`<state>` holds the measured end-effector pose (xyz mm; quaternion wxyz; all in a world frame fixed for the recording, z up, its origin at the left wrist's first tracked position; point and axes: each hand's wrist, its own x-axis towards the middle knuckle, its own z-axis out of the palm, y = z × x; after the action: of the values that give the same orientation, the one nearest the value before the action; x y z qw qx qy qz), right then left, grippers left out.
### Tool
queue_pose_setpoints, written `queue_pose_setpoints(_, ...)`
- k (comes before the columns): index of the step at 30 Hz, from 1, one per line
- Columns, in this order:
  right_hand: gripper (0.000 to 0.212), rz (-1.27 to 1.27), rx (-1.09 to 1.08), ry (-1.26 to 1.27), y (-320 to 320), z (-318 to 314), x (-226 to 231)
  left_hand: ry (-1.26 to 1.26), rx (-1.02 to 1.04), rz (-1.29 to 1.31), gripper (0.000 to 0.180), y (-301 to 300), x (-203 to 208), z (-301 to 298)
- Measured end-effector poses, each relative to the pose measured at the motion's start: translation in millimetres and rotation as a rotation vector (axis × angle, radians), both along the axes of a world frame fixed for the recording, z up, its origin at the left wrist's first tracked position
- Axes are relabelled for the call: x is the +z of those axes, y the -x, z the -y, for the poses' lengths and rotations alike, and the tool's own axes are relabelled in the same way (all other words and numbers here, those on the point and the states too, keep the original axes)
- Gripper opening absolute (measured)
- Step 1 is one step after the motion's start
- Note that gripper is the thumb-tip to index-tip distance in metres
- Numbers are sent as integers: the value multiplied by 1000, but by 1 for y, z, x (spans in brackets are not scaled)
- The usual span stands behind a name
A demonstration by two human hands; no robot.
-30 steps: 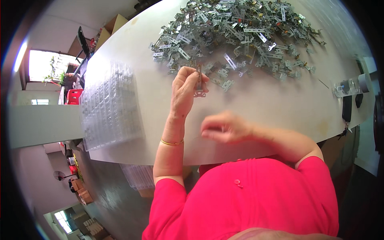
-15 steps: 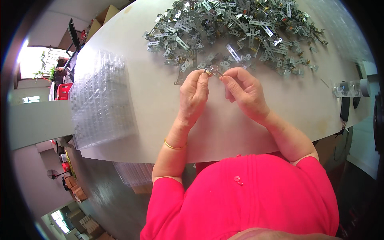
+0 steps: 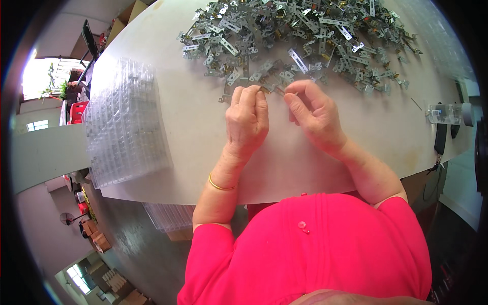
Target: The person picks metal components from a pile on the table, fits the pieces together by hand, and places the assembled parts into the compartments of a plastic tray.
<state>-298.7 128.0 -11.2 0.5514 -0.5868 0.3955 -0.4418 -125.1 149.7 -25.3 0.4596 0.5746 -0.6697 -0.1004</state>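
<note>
Between my hands, just in front of a heap of metal parts, is a small metal bracket (image 3: pixel 279 91), mostly covered by my fingers. My left hand (image 3: pixel 247 121) is closed, thumb pressed against bent fingers, on one end of it. From the other side my right hand (image 3: pixel 316 116) pinches it with thumb and forefinger. Whether it is a single piece or two joined ones cannot be made out. Beyond my fingertips spreads the heap of small silvery metal brackets (image 3: pixel 297 61), some with brassy bits.
Stacked clear plastic trays (image 3: pixel 127 124) stand at the left of the pale table (image 3: pixel 198 152). Clear plastic sheeting (image 3: pixel 437 40) lies at the far right. A clear bottle (image 3: pixel 447 114) and a black strap (image 3: pixel 440 138) are at the right edge. More trays (image 3: pixel 170 216) sit below the table.
My left hand has rolled over, so its back and knuckles now show more and the bracket is more hidden. My right hand keeps its pinch, nearly in place. The view has shifted slightly.
</note>
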Motion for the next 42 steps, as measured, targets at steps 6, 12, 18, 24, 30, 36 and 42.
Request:
queue_pose_setpoints(6,19,9,1,15,0,-1,2,69,-4,225,7,4,-1,-4)
queue_pose_setpoints(12,9,-87,-59,221,-1,2,-6,162,7,389,11,3,-2,-5)
queue_pose_setpoints(18,6,-197,-99,426,7,10,-2,173,-77,449,12,10,2,-8)
queue_pose_setpoints(24,4,208,-136,146,7,11,6,-213,-121,-327,13,8,-3,-9)
queue_pose_setpoints(30,7,-15,-22,81,9,7,-2,-496,-93,-748,28,2,15,-10)
queue_pose_setpoints(36,9,-84,5,76,7,5,-1,-465,-107,-763,27,2,13,-10)
queue_pose_setpoints(42,10,-120,8,53,7,5,-1,-404,-99,-655,24,2,3,-9)
